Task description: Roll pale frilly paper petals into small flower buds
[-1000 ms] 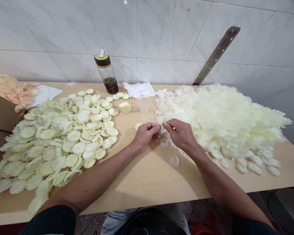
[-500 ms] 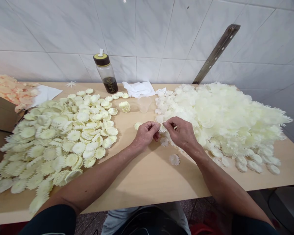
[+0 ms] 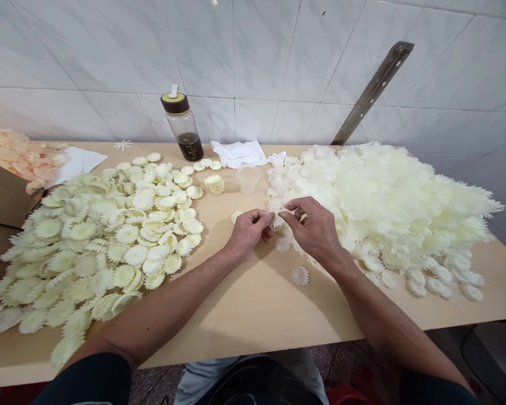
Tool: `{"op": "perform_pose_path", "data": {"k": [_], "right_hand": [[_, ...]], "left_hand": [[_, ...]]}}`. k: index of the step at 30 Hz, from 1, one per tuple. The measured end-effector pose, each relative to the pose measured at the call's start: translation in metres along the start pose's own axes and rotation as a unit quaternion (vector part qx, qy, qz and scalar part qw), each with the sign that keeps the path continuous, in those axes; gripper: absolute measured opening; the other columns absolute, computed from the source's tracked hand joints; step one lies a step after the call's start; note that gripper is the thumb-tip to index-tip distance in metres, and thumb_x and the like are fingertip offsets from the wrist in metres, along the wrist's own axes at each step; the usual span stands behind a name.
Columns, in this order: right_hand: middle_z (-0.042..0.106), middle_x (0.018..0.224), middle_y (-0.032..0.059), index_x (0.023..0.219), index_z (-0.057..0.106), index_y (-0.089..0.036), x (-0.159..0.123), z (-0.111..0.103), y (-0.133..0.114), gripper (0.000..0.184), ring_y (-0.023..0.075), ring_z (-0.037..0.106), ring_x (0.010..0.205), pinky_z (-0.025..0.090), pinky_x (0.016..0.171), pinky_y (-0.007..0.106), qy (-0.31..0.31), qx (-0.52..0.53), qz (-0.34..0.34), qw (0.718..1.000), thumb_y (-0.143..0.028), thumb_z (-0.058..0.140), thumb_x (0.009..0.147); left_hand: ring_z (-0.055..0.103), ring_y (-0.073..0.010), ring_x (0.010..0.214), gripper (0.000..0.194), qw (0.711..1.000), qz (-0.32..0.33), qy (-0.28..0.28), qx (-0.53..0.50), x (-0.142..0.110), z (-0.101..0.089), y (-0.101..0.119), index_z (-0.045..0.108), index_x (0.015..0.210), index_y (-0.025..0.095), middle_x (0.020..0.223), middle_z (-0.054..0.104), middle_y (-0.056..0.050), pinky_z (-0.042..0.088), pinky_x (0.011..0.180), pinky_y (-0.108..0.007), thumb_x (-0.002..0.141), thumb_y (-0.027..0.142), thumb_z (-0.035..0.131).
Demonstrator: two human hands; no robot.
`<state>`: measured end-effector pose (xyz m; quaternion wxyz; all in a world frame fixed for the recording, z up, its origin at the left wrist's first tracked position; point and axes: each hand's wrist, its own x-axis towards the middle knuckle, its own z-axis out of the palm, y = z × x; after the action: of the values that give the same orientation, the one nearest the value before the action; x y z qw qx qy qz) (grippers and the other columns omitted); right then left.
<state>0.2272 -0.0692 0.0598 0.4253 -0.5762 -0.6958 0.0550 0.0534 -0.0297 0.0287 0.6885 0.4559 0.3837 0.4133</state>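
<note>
My left hand (image 3: 252, 230) is closed in a pinch on a small white fringed flower-petal disc (image 3: 277, 221), most of it hidden by the fingers. Close to its right, my right hand (image 3: 310, 225) has its thumb and forefinger slightly apart, with no object visible between them. Both hands are just above the table, at the left border of a big heap of thin white petal discs (image 3: 354, 197). One loose white disc (image 3: 300, 275) lies below the right hand. Partly behind the left hand is a pale yellow disc (image 3: 236, 216).
Cupped pale yellow petal discs (image 3: 130, 236) are heaped on the left of the table (image 3: 244, 309). Behind stand a stack of discs (image 3: 215, 184), a clear plastic cup (image 3: 248, 179), a bottle of dark liquid (image 3: 183, 126) and white tissue (image 3: 239, 153). A metal bar (image 3: 373, 93) leans on the wall.
The thumb and forefinger of my right hand have parted a little. My left hand has shifted slightly left, still pinching the disc.
</note>
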Motion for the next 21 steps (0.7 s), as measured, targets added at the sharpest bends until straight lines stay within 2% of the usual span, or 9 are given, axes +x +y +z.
{"op": "perform_pose_path", "data": {"k": [3,6,10,14,18,21], "right_hand": [[0.072,0.095,0.0045,0.095,0.074,-0.023,-0.002,0.000,-0.004,0.010,0.0140,0.061,0.068,0.052,0.062,0.029,0.005,0.009,-0.046,0.999,-0.031,0.070,0.099],[0.073,0.094,0.0037,0.099,0.077,-0.024,-0.002,0.003,-0.003,0.008,0.0136,0.062,0.066,0.053,0.061,0.029,-0.012,0.018,-0.057,0.998,-0.029,0.071,0.099],[0.075,0.092,0.0029,0.101,0.081,-0.025,-0.001,0.006,0.005,0.010,0.0147,0.066,0.071,0.053,0.064,0.029,-0.037,0.048,-0.014,0.998,-0.030,0.075,0.096],[0.077,0.093,0.0030,0.095,0.082,-0.026,0.001,0.003,0.008,0.010,0.0173,0.070,0.080,0.055,0.070,0.031,-0.082,0.084,0.043,0.992,-0.032,0.075,0.094],[0.077,0.088,0.0028,0.086,0.079,-0.023,0.004,-0.001,0.004,0.012,0.0183,0.069,0.078,0.055,0.071,0.032,-0.099,0.102,0.103,0.984,-0.035,0.077,0.090],[0.077,0.084,0.0024,0.084,0.077,-0.023,0.006,-0.004,0.001,0.016,0.0177,0.067,0.074,0.054,0.071,0.032,-0.101,0.091,0.115,0.984,-0.037,0.075,0.090]], "left_hand": [[0.054,-0.0111,0.048,0.045,1.000,0.002,-0.002,-0.003,0.000,0.000,0.000,0.064,0.072,0.016,0.056,0.062,-0.002,0.043,0.049,-0.023,0.080,0.057,0.082],[0.053,-0.0106,0.047,0.049,1.000,0.010,-0.003,-0.006,0.001,0.000,0.000,0.063,0.068,0.016,0.054,0.059,-0.001,0.042,0.048,-0.023,0.078,0.060,0.083],[0.054,-0.0110,0.048,0.052,1.000,0.004,-0.011,-0.008,0.001,0.000,0.001,0.064,0.068,0.015,0.055,0.060,-0.002,0.043,0.047,-0.023,0.075,0.062,0.085],[0.054,-0.0105,0.048,0.052,1.000,-0.011,-0.025,-0.007,0.000,-0.001,0.003,0.065,0.069,0.014,0.056,0.060,-0.002,0.043,0.047,-0.023,0.074,0.062,0.086],[0.054,-0.0098,0.049,0.054,0.999,-0.025,-0.038,-0.016,0.001,-0.001,0.003,0.066,0.070,0.014,0.060,0.061,-0.002,0.043,0.047,-0.023,0.073,0.063,0.087],[0.054,-0.0094,0.050,0.054,0.998,-0.031,-0.043,-0.023,0.003,-0.003,0.002,0.066,0.070,0.014,0.061,0.062,-0.002,0.043,0.048,-0.024,0.072,0.063,0.088]]}}
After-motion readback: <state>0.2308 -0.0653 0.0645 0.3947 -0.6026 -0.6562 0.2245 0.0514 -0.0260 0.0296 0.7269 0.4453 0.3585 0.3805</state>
